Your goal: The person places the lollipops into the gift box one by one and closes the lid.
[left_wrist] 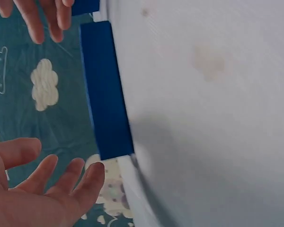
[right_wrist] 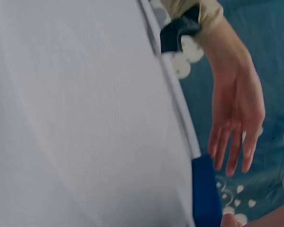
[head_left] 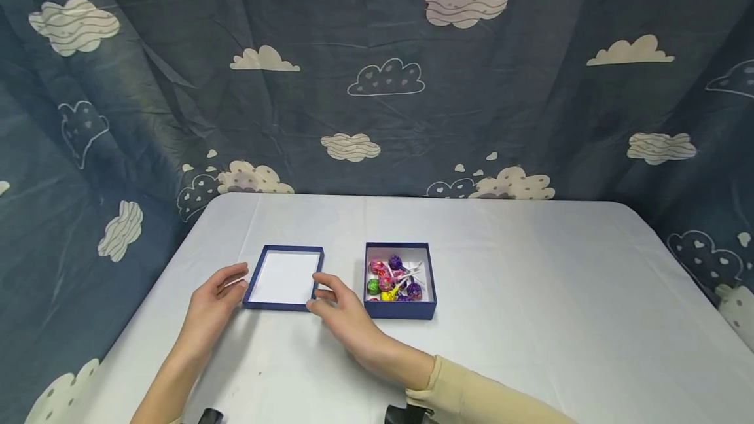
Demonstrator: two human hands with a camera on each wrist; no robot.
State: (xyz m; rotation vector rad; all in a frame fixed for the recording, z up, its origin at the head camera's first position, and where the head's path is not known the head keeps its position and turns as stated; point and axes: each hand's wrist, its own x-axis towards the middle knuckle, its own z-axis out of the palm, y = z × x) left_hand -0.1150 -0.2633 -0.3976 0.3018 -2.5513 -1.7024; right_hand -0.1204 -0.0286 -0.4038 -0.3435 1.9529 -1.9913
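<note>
A shallow blue square box lid (head_left: 285, 278), its white inside facing up, lies on the table between the two hands. By its left edge is my left hand (head_left: 216, 303), fingers spread and slightly bent; in the left wrist view a gap shows between this hand (left_wrist: 52, 194) and the blue side (left_wrist: 106, 90). My right hand (head_left: 347, 319) has its fingertips at the lid's right edge, thumb and fingers apart; whether they touch it I cannot tell. To the right stands a blue open box (head_left: 400, 310) holding several wrapped lollipops (head_left: 385, 280).
A white cloth covers the table (head_left: 530, 306). Behind it hangs a dark blue curtain (head_left: 377, 31) with cloud prints. A black strap piece (head_left: 406, 415) sits at the right sleeve (head_left: 471, 391), and another dark piece (head_left: 211, 416) shows near the left wrist.
</note>
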